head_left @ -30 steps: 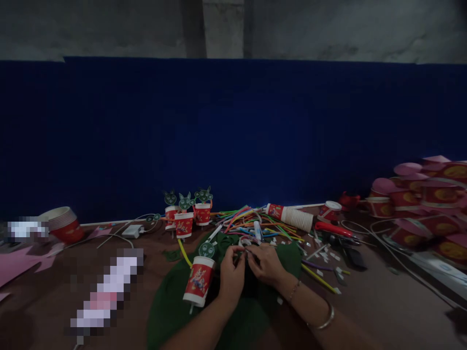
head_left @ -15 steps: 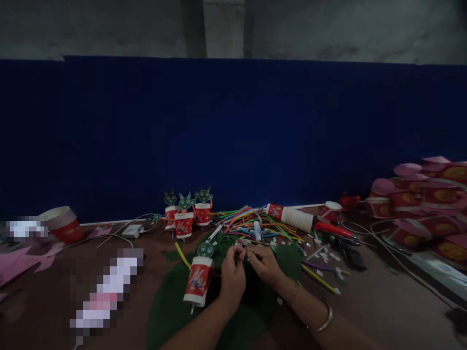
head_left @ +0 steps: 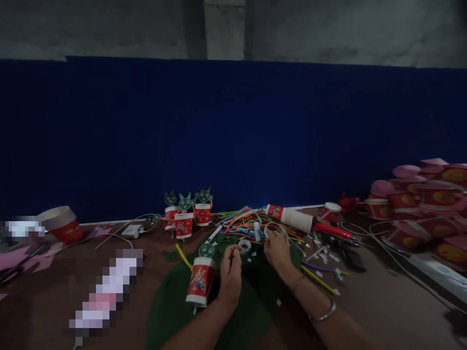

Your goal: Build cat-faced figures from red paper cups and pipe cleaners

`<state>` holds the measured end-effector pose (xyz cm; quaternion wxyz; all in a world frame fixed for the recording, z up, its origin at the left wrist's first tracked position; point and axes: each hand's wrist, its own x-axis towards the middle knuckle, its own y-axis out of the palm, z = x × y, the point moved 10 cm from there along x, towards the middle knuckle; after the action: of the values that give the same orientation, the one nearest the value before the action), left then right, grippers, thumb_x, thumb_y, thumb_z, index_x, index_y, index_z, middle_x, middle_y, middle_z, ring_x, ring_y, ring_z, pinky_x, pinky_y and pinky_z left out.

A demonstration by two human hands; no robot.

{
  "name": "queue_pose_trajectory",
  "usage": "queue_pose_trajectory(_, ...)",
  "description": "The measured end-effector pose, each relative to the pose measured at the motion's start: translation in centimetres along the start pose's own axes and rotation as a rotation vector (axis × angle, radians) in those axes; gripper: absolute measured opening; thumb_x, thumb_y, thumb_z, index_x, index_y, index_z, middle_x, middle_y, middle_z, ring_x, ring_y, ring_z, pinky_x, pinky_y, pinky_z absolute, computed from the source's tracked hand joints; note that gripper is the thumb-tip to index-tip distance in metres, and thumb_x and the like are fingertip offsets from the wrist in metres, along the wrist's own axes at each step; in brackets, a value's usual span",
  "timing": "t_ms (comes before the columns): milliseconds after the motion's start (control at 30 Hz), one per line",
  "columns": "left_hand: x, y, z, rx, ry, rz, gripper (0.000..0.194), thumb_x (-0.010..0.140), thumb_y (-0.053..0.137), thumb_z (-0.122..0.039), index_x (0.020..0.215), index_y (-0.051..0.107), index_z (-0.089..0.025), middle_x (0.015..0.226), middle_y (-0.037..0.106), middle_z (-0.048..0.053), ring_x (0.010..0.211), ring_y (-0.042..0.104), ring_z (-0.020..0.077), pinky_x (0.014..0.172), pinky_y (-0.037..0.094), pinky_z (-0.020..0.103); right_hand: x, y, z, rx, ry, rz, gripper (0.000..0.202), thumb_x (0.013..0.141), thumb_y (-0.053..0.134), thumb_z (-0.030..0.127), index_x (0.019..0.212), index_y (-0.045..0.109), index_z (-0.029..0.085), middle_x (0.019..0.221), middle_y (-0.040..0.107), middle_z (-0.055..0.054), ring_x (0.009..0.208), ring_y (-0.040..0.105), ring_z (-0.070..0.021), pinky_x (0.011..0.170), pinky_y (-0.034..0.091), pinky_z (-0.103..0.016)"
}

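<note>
My left hand (head_left: 231, 277) is closed, thumb and fingers pinched together; what lies between them I cannot make out. Just beyond its fingertips is a small white roll of tape (head_left: 245, 247). My right hand (head_left: 278, 252) is curled, with a thin pale loop (head_left: 274, 225) at its fingers. Left of my left hand, a red printed paper cup (head_left: 201, 282) leans on the dark green cloth (head_left: 175, 301), with a green animal-face cutout (head_left: 206, 250) above it and a yellow pipe cleaner (head_left: 184, 256) at its side.
Behind are several finished cup figures (head_left: 184, 223), a pile of coloured pipe cleaners (head_left: 241, 219) and a lying stack of cups (head_left: 296, 218). A red-handled tool (head_left: 337, 230) and paper scraps (head_left: 323, 253) lie right. Cups with pink tops (head_left: 426, 194) are heaped far right.
My hands were together at the fingertips. My right hand has moved right and away, and the pale loop shows at its fingers. The tape roll now shows beside my left hand.
</note>
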<state>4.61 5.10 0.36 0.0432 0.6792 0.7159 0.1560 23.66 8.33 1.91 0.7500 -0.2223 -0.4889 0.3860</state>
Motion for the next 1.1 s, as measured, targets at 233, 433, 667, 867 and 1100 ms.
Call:
queue_pose_trajectory(233,0.8,0.3,2.0,-0.181,-0.131,0.041,0.035,0.075,0.056,-0.053,0.081,0.055,-0.018,0.053,0.034,-0.007,0.043,0.030,0.0050,0.036,0.021,0.014,-0.9,-3.1,3.0,0.238,-0.126,-0.186,0.039,0.076,0.050,0.021,0.115,0.049,0.015,0.115,0.052,-0.015,0.109,0.044,-0.0300,0.091,0.033,-0.046)
queue_pose_trajectory(433,0.8,0.1,2.1,-0.175,-0.119,0.035,0.032,0.072,0.060,-0.048,0.081,0.059,-0.017,0.065,0.053,-0.003,0.060,0.050,0.0102,0.055,0.041,0.019,-2.1,-4.4,8.6,0.759,-0.353,0.061,0.006,0.081,0.051,0.021,0.083,0.057,0.021,0.089,0.059,-0.006,0.090,0.054,-0.0200,0.083,0.042,-0.035)
queue_pose_trajectory(667,0.8,0.8,1.1,-0.009,-0.004,0.106,0.029,0.082,0.048,-0.045,0.087,0.061,-0.019,0.089,0.063,0.002,0.087,0.057,0.0171,0.084,0.043,0.028,-2.4,-4.4,8.2,0.752,-0.329,-0.023,0.007,0.082,0.051,0.019,0.075,0.054,0.020,0.081,0.058,-0.005,0.083,0.054,-0.0196,0.078,0.042,-0.035)
queue_pose_trajectory(867,0.4,1.5,0.5,-0.012,0.030,0.175,0.042,0.088,0.038,-0.043,0.127,0.044,-0.027,0.132,0.048,0.003,0.125,0.039,0.0178,0.107,0.025,0.032,-2.3,-4.6,7.0,0.808,-0.203,-0.056,0.007,0.084,0.047,0.021,0.079,0.052,0.020,0.082,0.056,-0.005,0.082,0.052,-0.0183,0.079,0.041,-0.034)
queue_pose_trajectory(1100,0.4,1.6,0.8,-0.064,-0.043,0.165,0.048,0.085,0.043,-0.046,0.130,0.042,-0.028,0.141,0.038,0.003,0.131,0.032,0.0187,0.108,0.025,0.032,-3.4,-0.1,9.0,1.159,-0.032,0.395,0.015,0.075,0.058,0.027,0.084,0.048,0.021,0.078,0.056,0.000,0.071,0.054,-0.0140,0.067,0.044,-0.026)
